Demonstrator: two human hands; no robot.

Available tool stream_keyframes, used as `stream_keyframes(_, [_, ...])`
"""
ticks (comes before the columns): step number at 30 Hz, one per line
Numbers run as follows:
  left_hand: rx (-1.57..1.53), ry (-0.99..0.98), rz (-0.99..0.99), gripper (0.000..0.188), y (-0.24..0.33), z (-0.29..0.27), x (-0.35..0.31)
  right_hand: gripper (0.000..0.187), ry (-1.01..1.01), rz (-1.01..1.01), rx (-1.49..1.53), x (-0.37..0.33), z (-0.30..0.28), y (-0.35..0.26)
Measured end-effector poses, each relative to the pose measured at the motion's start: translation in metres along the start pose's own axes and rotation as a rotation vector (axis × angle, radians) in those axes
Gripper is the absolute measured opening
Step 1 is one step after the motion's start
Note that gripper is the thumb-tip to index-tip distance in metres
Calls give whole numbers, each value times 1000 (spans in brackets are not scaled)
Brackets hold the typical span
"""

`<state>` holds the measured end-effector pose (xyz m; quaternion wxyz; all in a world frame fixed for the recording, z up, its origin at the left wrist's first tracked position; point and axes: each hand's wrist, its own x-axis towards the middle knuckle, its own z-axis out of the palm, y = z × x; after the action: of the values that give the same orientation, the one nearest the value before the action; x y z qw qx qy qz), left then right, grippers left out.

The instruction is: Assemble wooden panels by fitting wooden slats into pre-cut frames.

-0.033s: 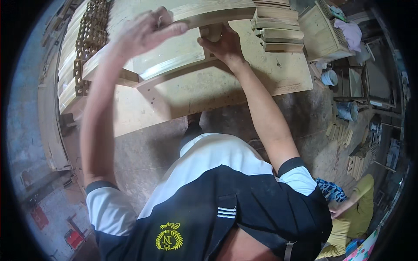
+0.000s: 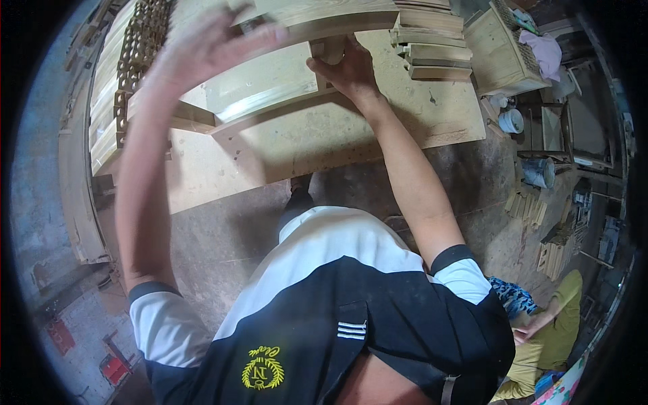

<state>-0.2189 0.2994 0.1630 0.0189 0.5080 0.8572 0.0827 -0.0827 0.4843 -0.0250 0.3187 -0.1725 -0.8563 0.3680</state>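
Observation:
A pale wooden frame (image 2: 270, 100) lies on the workbench (image 2: 304, 145), its long rails running left to right. My right hand (image 2: 347, 71) is closed around a short upright piece of this frame, thumb on the near side, just below the thick upper rail (image 2: 344, 25). Blurred by motion, my left hand (image 2: 216, 47) hovers over the frame's left part, with thumb and fingers apart. I see nothing held in it, though its fingertips partly cover the upper rail's left end. A short end piece (image 2: 194, 116) shows below my left forearm.
Slotted wooden pieces (image 2: 138, 47) are stacked along the bench's left side. Several wooden strips (image 2: 439, 52) lie at the back right, near a wooden box (image 2: 499, 54). Buckets (image 2: 511, 120) stand right of the bench. Another person's arm (image 2: 540, 320) shows at the lower right.
My left hand and forearm have shifted slightly left, away from the upper rail. My right hand keeps its hold on the frame.

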Motion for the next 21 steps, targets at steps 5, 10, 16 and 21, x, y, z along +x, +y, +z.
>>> stream_keyframes(5, [-53,208,-288,89,-15,4,4,75,-31,7,58,8,7,-10])
stream_keyframes(10, [-251,-97,-351,90,1,15,1,65,-19,-29,108,4,3,-25])
stream_keyframes(16, [-107,88,-222,76,52,31,-83,50,154,-364,-2,-78,-14,-6])
stream_keyframes(21, [-3,224,-52,70,32,67,-129,74,-165,-179,-106,-117,-30,-20])
